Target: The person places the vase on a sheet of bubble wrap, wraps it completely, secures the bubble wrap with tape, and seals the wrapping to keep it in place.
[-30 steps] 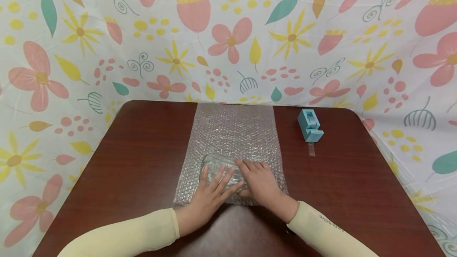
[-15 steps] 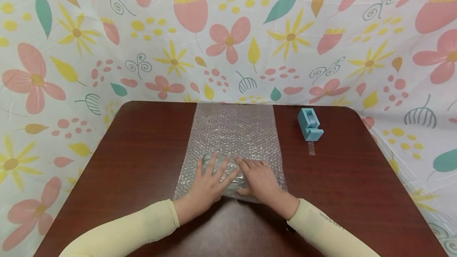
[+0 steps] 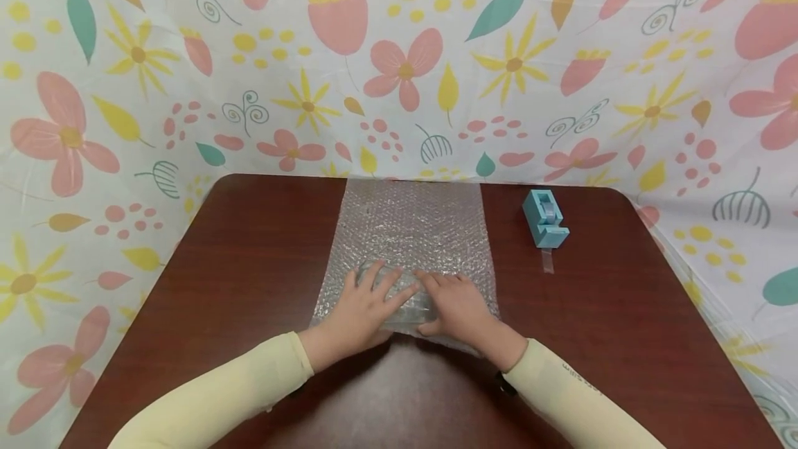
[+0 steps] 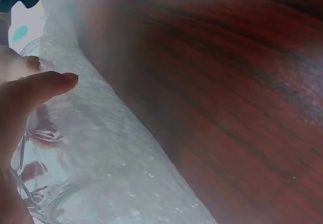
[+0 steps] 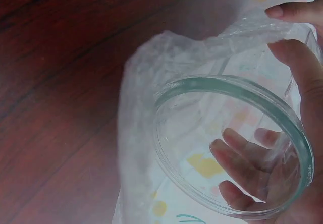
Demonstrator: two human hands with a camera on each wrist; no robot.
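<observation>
A clear glass jar [image 3: 411, 310] lies on its side across the near part of a bubble wrap sheet [image 3: 418, 227]. My left hand [image 3: 360, 312] grips its left part, fingers spread over the top; in the left wrist view the thumb [image 4: 50, 88] lies against the near side by the wrap. My right hand [image 3: 463, 314] holds the right end, thumb in front and fingers curved over. Through the round glass rim [image 5: 237, 86] in the right wrist view, several bent fingertips show. The wrap's near edge [image 5: 139, 98] is raised against the jar.
A light blue tape dispenser [image 3: 544, 219] with a strip of tape [image 3: 547, 261] hanging off its front stands at the right on the dark wooden table [image 3: 268, 241]. A flower-print cloth [image 3: 405, 33] hangs behind the table.
Both hands and the jar have shifted slightly away from the table's front edge. The wrap's near edge has come up off the table and followed the jar. The tape dispenser stays put.
</observation>
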